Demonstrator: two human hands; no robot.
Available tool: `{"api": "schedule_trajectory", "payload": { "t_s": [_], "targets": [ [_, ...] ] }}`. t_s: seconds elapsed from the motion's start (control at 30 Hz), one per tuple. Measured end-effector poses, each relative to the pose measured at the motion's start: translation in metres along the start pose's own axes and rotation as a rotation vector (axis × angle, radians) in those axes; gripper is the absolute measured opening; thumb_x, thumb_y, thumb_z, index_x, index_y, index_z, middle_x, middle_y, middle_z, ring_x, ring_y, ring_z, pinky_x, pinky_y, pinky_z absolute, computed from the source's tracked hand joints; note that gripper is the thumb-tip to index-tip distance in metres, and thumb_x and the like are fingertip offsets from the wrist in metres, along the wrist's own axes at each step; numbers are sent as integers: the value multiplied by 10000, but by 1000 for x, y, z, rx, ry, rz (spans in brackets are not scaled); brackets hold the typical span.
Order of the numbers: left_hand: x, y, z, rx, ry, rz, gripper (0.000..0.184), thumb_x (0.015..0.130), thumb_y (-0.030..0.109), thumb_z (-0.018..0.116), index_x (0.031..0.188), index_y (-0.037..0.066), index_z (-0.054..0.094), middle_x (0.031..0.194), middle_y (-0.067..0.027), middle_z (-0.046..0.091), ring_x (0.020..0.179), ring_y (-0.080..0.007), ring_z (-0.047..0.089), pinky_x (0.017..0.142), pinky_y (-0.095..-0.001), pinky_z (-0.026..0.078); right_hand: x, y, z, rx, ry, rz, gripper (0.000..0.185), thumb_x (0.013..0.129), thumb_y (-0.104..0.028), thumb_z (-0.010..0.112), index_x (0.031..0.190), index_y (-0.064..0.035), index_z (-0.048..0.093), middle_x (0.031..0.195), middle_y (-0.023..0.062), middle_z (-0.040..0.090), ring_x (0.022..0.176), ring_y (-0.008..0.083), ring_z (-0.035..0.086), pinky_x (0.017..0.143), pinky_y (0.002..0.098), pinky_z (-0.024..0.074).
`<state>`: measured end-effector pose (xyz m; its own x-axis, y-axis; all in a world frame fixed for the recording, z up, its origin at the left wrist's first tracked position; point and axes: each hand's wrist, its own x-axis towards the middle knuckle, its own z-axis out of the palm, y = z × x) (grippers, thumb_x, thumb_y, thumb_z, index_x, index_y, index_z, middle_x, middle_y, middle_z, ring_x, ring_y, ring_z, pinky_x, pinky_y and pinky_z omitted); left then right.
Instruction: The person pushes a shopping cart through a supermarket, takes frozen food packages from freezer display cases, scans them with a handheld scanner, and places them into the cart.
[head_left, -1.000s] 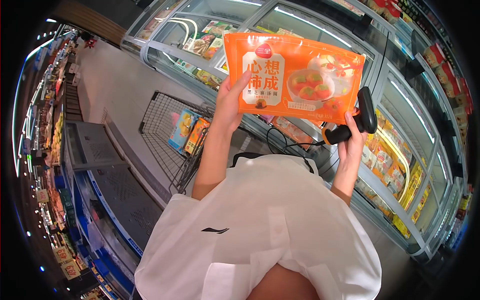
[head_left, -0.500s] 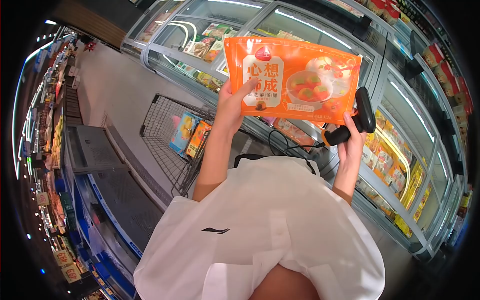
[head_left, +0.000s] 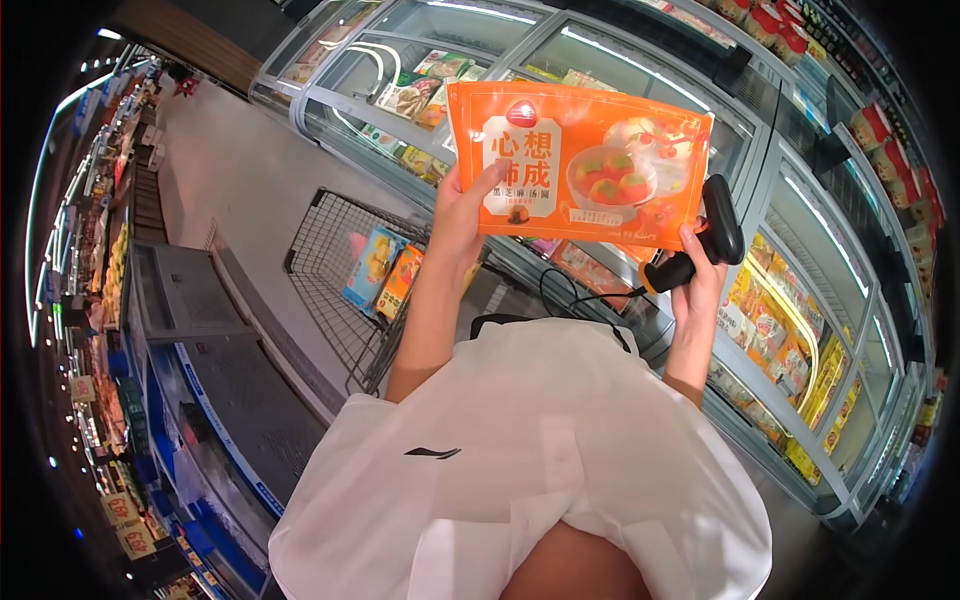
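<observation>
An orange bag of black sesame tangyuan is held up over the freezers, its printed front facing me. My left hand is closed on its lower left side, thumb across the front and fingers hidden behind. My right hand is wrapped round the grip of a black handheld barcode scanner with an orange trim ring. A right-hand digit touches the bag's lower right corner. From the scanner's grip a black cable loops toward my waist. An orange edge shows beneath the bag; I cannot tell whether it is another packet.
Glass-topped freezers with packaged food run along the front and right. At left stands a wire shopping cart holding a blue packet and an orange packet. Beside it is a grey display case.
The bag, both hands and the scanner have shifted slightly left and down in view. Both grips look the same.
</observation>
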<state>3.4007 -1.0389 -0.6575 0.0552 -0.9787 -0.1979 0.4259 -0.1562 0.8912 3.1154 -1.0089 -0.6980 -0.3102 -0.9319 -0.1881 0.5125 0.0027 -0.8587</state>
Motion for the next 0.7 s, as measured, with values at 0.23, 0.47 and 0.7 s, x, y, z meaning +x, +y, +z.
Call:
{"api": "schedule_trajectory", "payload": {
  "t_s": [0.23,0.47,0.7],
  "targets": [
    [2,2,3,-48,28,-20,369,973,251,599,1255,21,539,1158,-89,650,986,-158,665,832,-316,551,1,5,-2,-4,8,-1,360,853,-6,699,1181,-20,552,1001,58,597,811,144,592,639,288,487],
    [7,-3,0,-53,39,-32,423,1007,350,528,1285,32,528,1176,-70,638,1037,-142,640,856,-309,525,3,11,-6,42,-3,48,379,854,-11,698,1199,-21,542,989,61,596,798,150,586,647,288,481],
    [11,-10,-3,-50,47,-58,464,997,391,533,1302,42,513,1185,-69,628,1064,-151,627,887,-327,516,2,6,0,43,43,64,361,833,-4,721,1154,-64,567,1000,30,587,869,138,593,689,289,499]
  ]
}}
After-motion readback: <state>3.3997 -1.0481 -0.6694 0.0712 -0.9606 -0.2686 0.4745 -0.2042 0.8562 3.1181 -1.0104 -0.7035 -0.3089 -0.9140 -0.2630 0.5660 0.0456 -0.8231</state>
